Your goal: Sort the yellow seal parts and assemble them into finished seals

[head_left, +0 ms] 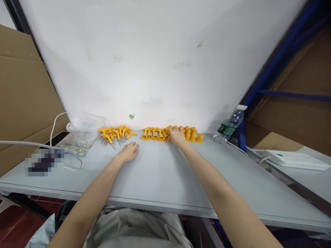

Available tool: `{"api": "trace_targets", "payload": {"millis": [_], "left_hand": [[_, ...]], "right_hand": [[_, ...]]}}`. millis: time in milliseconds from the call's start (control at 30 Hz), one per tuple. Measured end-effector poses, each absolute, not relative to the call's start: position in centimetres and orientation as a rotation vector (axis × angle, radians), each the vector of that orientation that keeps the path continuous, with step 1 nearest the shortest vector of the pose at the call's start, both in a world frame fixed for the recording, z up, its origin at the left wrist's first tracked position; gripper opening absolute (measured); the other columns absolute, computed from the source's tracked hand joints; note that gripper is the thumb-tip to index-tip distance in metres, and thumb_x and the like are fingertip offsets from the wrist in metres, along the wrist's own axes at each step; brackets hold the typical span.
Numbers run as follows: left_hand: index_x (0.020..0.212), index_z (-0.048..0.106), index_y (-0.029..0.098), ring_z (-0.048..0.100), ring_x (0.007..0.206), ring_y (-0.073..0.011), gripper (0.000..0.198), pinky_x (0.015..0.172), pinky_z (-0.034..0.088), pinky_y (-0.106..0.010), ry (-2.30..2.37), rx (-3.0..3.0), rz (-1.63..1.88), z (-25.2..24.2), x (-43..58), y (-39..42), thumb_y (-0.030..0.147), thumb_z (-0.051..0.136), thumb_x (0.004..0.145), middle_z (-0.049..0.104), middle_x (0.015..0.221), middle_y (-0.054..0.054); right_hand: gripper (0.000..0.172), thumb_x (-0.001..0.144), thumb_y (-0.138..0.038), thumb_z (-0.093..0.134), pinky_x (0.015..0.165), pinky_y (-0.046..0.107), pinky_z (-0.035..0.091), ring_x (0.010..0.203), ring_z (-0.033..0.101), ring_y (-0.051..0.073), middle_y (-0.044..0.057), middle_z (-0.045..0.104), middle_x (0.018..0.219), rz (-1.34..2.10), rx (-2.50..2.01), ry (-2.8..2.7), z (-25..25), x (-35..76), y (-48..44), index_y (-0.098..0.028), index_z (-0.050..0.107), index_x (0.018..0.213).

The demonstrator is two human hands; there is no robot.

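My left hand lies on the grey table with its fingers stretched out and nothing in it. Just beyond it is a loose pile of yellow corkscrew handles with bare metal spirals. My right hand reaches to the back of the table, fingers curled down among yellow pieces; what they grip is hidden. Left of it stretches a row of yellow corkscrews, their T-handles against the wall and their hollow cup ends facing me. On its right side stand several yellow cone-shaped caps, partly covered by the hand.
A clear plastic bag and a white cable lie at the left, near a dark phone. A water bottle leans at the right, close to a blue post. A white wall rises behind the table.
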State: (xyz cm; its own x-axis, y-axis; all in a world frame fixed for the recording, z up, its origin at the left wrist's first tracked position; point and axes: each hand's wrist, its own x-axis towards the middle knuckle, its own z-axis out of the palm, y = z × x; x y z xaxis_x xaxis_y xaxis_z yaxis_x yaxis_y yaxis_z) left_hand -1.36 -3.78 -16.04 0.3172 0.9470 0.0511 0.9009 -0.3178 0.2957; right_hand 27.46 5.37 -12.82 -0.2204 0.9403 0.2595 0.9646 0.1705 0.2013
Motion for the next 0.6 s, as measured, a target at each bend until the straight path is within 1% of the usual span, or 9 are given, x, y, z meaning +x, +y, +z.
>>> {"api": "trace_targets", "payload": {"millis": [100, 167, 233, 333, 433, 500, 600], "left_hand": [[0.137, 0.049, 0.018, 0.034, 0.144, -0.0236, 0.045, 0.118, 0.028, -0.044, 1.696, 2.359, 0.301, -15.8, -1.3, -3.9, 0.03, 0.037, 0.095, 0.042, 0.152, -0.015], [0.138, 0.048, 0.017, 0.034, 0.144, -0.0236, 0.046, 0.118, 0.027, -0.044, 1.699, 2.357, 0.29, -15.7, -1.3, -4.0, 0.03, 0.037, 0.095, 0.041, 0.152, -0.015], [0.139, 0.047, 0.017, 0.034, 0.144, -0.0236, 0.047, 0.118, 0.027, -0.043, 1.705, 2.354, 0.28, -15.6, -1.2, -4.1, 0.03, 0.036, 0.095, 0.04, 0.153, -0.015], [0.139, 0.047, 0.017, 0.035, 0.144, -0.0235, 0.047, 0.118, 0.027, -0.043, 1.716, 2.356, 0.275, -15.6, -1.2, -4.1, 0.03, 0.036, 0.095, 0.04, 0.153, -0.014], [0.14, 0.047, 0.017, 0.034, 0.144, -0.0238, 0.048, 0.118, 0.027, -0.042, 1.716, 2.366, 0.263, -15.6, -1.2, -4.0, 0.03, 0.036, 0.095, 0.04, 0.153, -0.014], [0.141, 0.046, 0.016, 0.034, 0.144, -0.0241, 0.049, 0.118, 0.028, -0.042, 1.718, 2.364, 0.257, -15.6, -1.2, -4.0, 0.03, 0.036, 0.095, 0.04, 0.153, -0.014], [0.141, 0.046, 0.016, 0.034, 0.144, -0.0244, 0.049, 0.118, 0.028, -0.043, 1.723, 2.356, 0.256, -15.6, -1.2, -3.9, 0.03, 0.036, 0.095, 0.039, 0.154, -0.015]], "right_hand": [[0.045, 0.086, -0.009, 0.038, 0.11, 0.047, 0.021, 0.112, 0.055, 0.031, 0.022, 0.061, 0.12, -0.451, -1.941, -2.158, -12.8, 27.2, 4.9, -0.008, 0.05, 0.128], [0.042, 0.087, -0.013, 0.038, 0.11, 0.046, 0.023, 0.114, 0.054, 0.031, 0.021, 0.061, 0.121, -0.392, -1.956, -2.079, -13.1, 27.0, 4.5, -0.009, 0.051, 0.127], [0.038, 0.089, -0.016, 0.038, 0.108, 0.046, 0.028, 0.114, 0.054, 0.033, 0.021, 0.061, 0.119, -0.316, -1.992, -2.031, -13.5, 26.9, 4.1, -0.01, 0.053, 0.124], [0.035, 0.091, -0.016, 0.037, 0.101, 0.042, 0.036, 0.113, 0.057, 0.033, 0.021, 0.062, 0.117, -0.21, -2.074, -1.966, -13.9, 27.1, 3.5, -0.011, 0.054, 0.121], [0.032, 0.091, -0.014, 0.04, 0.1, 0.042, 0.037, 0.113, 0.058, 0.033, 0.022, 0.063, 0.116, -0.173, -2.116, -1.958, -13.8, 27.5, 2.7, -0.011, 0.054, 0.119], [0.03, 0.09, -0.017, 0.044, 0.096, 0.043, 0.04, 0.11, 0.059, 0.034, 0.023, 0.064, 0.114, -0.105, -2.141, -1.949, -13.4, 28.0, 2.2, -0.011, 0.056, 0.117], [0.028, 0.09, -0.025, 0.049, 0.084, 0.04, 0.045, 0.102, 0.063, 0.036, 0.023, 0.066, 0.108, 0.055, -2.152, -1.91, -12.8, 28.5, 1.3, -0.012, 0.059, 0.113]]}}
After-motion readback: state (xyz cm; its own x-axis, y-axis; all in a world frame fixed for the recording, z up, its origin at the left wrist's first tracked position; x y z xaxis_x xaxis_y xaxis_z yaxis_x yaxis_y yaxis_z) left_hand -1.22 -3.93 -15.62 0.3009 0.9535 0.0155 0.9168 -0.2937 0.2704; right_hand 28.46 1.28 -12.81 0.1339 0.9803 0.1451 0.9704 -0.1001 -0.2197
